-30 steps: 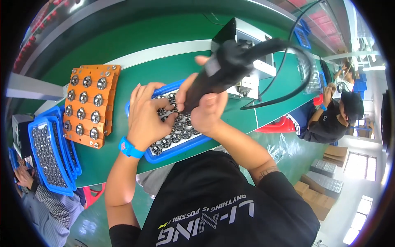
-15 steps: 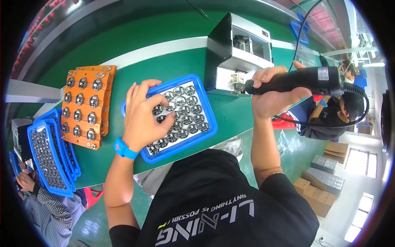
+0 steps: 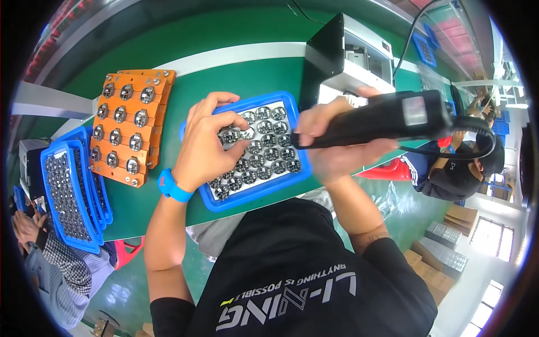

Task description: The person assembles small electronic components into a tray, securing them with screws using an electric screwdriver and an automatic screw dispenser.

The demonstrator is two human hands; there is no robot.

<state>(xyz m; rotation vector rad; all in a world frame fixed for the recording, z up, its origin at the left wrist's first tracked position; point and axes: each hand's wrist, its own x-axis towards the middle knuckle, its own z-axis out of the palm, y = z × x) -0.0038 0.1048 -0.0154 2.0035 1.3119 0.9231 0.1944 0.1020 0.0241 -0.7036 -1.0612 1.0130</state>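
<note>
A blue tray [image 3: 255, 203] holds rows of small round electronic parts [image 3: 271, 153] on a white insert. My left hand [image 3: 210, 143], with a blue wristband [image 3: 173, 187], reaches over the tray's left half. Its thumb and forefinger close around one silvery round part [image 3: 246, 134] in the tray. My right hand [image 3: 342, 151], smeared by motion, is wrapped round a thick black electric screwdriver [image 3: 370, 122] with a cable at its rear end. The screwdriver lies nearly level, its front end above the tray's right rim. The tip cannot be made out.
Orange fixture plates [image 3: 124, 121] carrying similar round parts stand left of the tray. Beyond them are stacked blue trays [image 3: 70, 196] of parts. A black-and-white machine [image 3: 342, 62] stands behind my right hand. Co-workers sit at left [image 3: 67, 264] and right [image 3: 457, 174]; cardboard boxes [image 3: 429, 275] are on the floor.
My right hand has brought the screwdriver left, from in front of the machine to the tray's right rim. My left hand stays over the tray. The whole view has shifted slightly.
</note>
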